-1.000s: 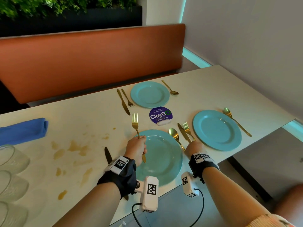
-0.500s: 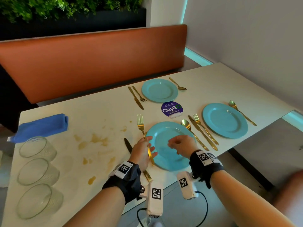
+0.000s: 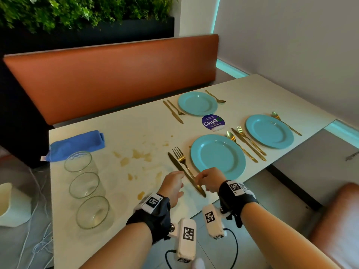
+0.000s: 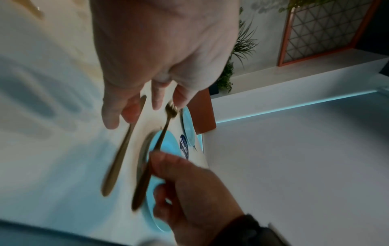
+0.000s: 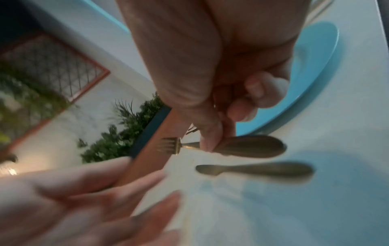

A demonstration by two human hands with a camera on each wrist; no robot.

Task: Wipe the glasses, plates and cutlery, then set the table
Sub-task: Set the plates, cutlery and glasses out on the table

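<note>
A gold fork (image 3: pixel 181 158) lies left of the near teal plate (image 3: pixel 217 156), close beside a gold knife (image 3: pixel 174 162). My right hand (image 3: pixel 209 179) pinches the fork's handle end between thumb and fingertip; the right wrist view shows this pinch on the fork (image 5: pixel 242 146), with the knife (image 5: pixel 252 169) free below it. My left hand (image 3: pixel 172 186) hovers just left of the knife with relaxed fingers and holds nothing. In the left wrist view the knife (image 4: pixel 122 149) and fork (image 4: pixel 162 134) run side by side under its fingers (image 4: pixel 111 114). A gold spoon (image 3: pixel 240 145) lies right of the plate.
Two more teal plates (image 3: pixel 197 103) (image 3: pixel 269 131) stand set with gold cutlery. Three glasses (image 3: pixel 84 184) stand in a row at the left, behind them a folded blue cloth (image 3: pixel 76 144). Brown stains (image 3: pixel 139 156) mark the tabletop. A purple sign (image 3: pixel 212 122) sits mid-table, an orange bench (image 3: pixel 116 78) behind.
The fork passed from my left hand to my right. The left hand let go and opened; the right hand crossed over the plate and took the handle. The fork now lies beside the knife.
</note>
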